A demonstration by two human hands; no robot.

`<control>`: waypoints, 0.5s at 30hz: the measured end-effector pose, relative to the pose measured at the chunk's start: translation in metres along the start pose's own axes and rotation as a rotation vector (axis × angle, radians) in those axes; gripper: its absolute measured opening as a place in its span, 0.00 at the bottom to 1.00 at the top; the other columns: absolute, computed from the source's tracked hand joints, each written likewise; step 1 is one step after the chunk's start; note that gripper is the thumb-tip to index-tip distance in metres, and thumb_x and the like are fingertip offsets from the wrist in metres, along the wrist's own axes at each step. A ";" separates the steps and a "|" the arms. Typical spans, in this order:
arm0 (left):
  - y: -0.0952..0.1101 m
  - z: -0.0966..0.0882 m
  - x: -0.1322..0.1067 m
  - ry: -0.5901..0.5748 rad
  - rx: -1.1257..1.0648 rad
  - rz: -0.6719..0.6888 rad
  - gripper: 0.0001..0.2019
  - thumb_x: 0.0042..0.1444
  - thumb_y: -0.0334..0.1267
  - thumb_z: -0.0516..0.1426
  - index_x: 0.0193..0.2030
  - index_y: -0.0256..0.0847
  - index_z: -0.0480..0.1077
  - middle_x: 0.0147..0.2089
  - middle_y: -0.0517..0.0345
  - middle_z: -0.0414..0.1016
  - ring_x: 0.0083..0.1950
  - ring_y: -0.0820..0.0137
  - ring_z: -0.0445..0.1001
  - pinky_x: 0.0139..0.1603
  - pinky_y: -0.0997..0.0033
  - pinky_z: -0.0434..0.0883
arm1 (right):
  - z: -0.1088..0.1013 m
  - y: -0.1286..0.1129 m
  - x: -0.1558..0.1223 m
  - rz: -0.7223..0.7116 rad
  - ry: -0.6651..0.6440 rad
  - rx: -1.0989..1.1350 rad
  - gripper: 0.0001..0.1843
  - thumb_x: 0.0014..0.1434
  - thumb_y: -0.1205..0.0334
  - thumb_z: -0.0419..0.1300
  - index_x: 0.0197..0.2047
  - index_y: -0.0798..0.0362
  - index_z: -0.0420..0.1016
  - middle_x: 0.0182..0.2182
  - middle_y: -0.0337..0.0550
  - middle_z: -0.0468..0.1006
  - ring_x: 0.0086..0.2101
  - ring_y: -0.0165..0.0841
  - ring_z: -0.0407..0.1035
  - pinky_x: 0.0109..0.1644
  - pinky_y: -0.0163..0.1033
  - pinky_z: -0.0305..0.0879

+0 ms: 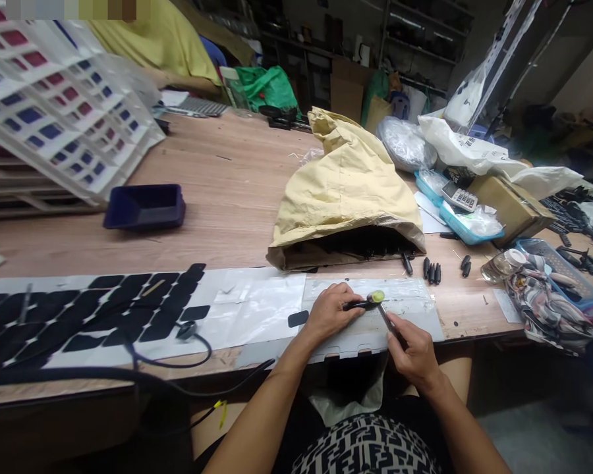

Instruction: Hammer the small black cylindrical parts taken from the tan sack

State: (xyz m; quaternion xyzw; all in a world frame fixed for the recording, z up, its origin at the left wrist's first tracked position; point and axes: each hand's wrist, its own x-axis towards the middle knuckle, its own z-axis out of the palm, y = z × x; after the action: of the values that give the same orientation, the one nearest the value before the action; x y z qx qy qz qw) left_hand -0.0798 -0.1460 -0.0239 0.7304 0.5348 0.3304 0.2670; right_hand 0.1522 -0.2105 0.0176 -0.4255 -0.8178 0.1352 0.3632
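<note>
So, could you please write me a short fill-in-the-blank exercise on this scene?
1. The hand gripping the slim tool is the person's ____.
2. The other hand pinches a slim piece coloured ____.
3. In the picture, the dark purple tray stands to the ____ of the yellow sack.

Missing words: right; black; left.

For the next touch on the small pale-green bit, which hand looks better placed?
Probably the right hand: its thin tool points at the pale-green bit, while the left hand is occupied holding a black piece.
</note>
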 end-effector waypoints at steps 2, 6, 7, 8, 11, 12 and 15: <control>0.001 0.000 0.000 -0.004 0.000 -0.002 0.09 0.54 0.38 0.65 0.43 0.47 0.82 0.37 0.58 0.74 0.43 0.64 0.70 0.46 0.64 0.67 | -0.002 0.000 -0.001 0.017 0.021 0.010 0.25 0.64 0.70 0.57 0.64 0.50 0.72 0.50 0.48 0.82 0.49 0.39 0.79 0.54 0.42 0.76; 0.000 0.000 -0.002 0.001 0.002 -0.001 0.09 0.54 0.38 0.65 0.43 0.48 0.82 0.37 0.58 0.74 0.43 0.64 0.70 0.46 0.64 0.67 | -0.004 0.003 -0.004 0.043 -0.034 0.014 0.25 0.64 0.70 0.57 0.63 0.50 0.73 0.49 0.48 0.83 0.47 0.40 0.79 0.53 0.43 0.76; 0.000 0.000 -0.002 0.000 0.004 0.000 0.09 0.54 0.39 0.65 0.42 0.48 0.82 0.37 0.58 0.74 0.43 0.64 0.71 0.46 0.64 0.67 | -0.004 0.005 -0.004 0.059 -0.043 0.024 0.24 0.64 0.69 0.57 0.62 0.51 0.73 0.49 0.48 0.83 0.46 0.39 0.79 0.52 0.43 0.76; 0.000 0.000 -0.001 -0.003 0.005 0.001 0.09 0.54 0.39 0.65 0.42 0.48 0.82 0.37 0.58 0.74 0.43 0.64 0.71 0.46 0.63 0.67 | -0.004 0.007 -0.003 0.084 -0.041 0.041 0.23 0.63 0.68 0.57 0.61 0.52 0.75 0.47 0.49 0.83 0.43 0.39 0.79 0.50 0.43 0.76; 0.000 -0.001 0.001 -0.019 0.010 0.001 0.09 0.55 0.39 0.64 0.43 0.47 0.81 0.38 0.57 0.74 0.43 0.64 0.70 0.47 0.63 0.67 | -0.004 0.017 0.001 0.225 0.020 0.127 0.21 0.63 0.64 0.59 0.59 0.55 0.76 0.38 0.46 0.82 0.33 0.35 0.76 0.40 0.39 0.75; 0.000 -0.002 0.001 -0.024 0.013 0.000 0.09 0.55 0.39 0.64 0.43 0.46 0.81 0.38 0.57 0.74 0.43 0.63 0.70 0.47 0.62 0.67 | -0.004 0.021 0.004 0.284 0.048 0.167 0.21 0.63 0.63 0.59 0.59 0.56 0.76 0.34 0.44 0.80 0.30 0.33 0.74 0.35 0.38 0.73; 0.008 -0.009 -0.004 -0.051 0.012 0.015 0.08 0.55 0.38 0.63 0.42 0.46 0.81 0.39 0.56 0.74 0.44 0.63 0.70 0.48 0.61 0.67 | -0.003 0.033 0.011 0.451 0.131 0.299 0.22 0.63 0.59 0.60 0.58 0.58 0.76 0.27 0.37 0.73 0.25 0.29 0.67 0.29 0.35 0.67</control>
State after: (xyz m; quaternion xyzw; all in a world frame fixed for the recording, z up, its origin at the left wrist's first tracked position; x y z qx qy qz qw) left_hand -0.0830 -0.1514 -0.0130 0.7441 0.5245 0.3105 0.2734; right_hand 0.1704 -0.1821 0.0072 -0.5464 -0.6482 0.3038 0.4348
